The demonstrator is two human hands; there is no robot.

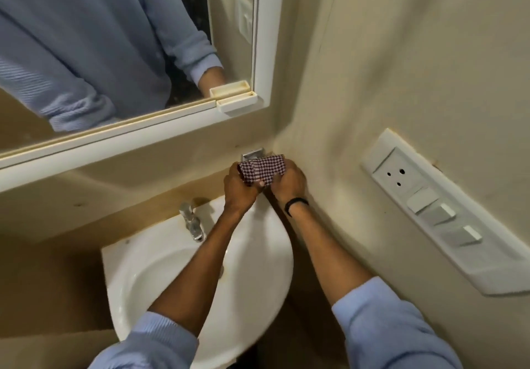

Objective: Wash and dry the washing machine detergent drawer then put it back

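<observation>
A small checked cloth (pixel 262 169), dark red and white, is bunched between both my hands above the far right rim of the white basin (pixel 160 288). My left hand (pixel 239 189) grips its left side and my right hand (pixel 289 181) grips its right side. Just behind the cloth a small metal bracket (pixel 252 153) is fixed to the wall in the corner. The detergent drawer is not in view.
A chrome tap (pixel 192 222) stands at the back of the basin. Above hangs a white-framed mirror (pixel 262 53) with a small white tray (pixel 236 103) on its ledge. A white socket and switch panel (pixel 424 199) runs along the right wall.
</observation>
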